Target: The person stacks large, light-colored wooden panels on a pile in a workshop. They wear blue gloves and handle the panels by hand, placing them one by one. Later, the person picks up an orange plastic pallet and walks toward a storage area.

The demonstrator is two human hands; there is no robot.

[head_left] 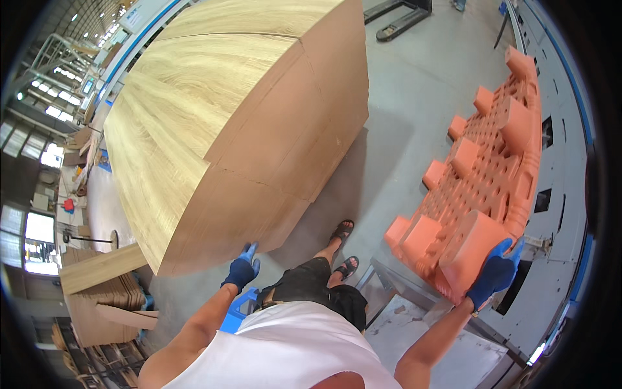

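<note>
An orange plastic pallet (447,188) with block feet and many small holes stands tilted up on its side at the right. My right hand (495,275), in a blue glove, grips the pallet's near end; part of the fingers is hidden. My left hand (243,268), gloved the same way, is held low with its fingers stretched out and nothing in it. It is nearest to the large stack of wood-grain boards (188,97), close by the stack's brown near side. Whether the fingertips touch that side I cannot tell.
Along the right runs a long grey machine (562,175). A metal frame (414,292) stands by my right leg, and a blue plastic object (240,311) by my left. Smaller boards (97,308) are piled at the left. Pallet-truck forks (402,23) lie on the far floor.
</note>
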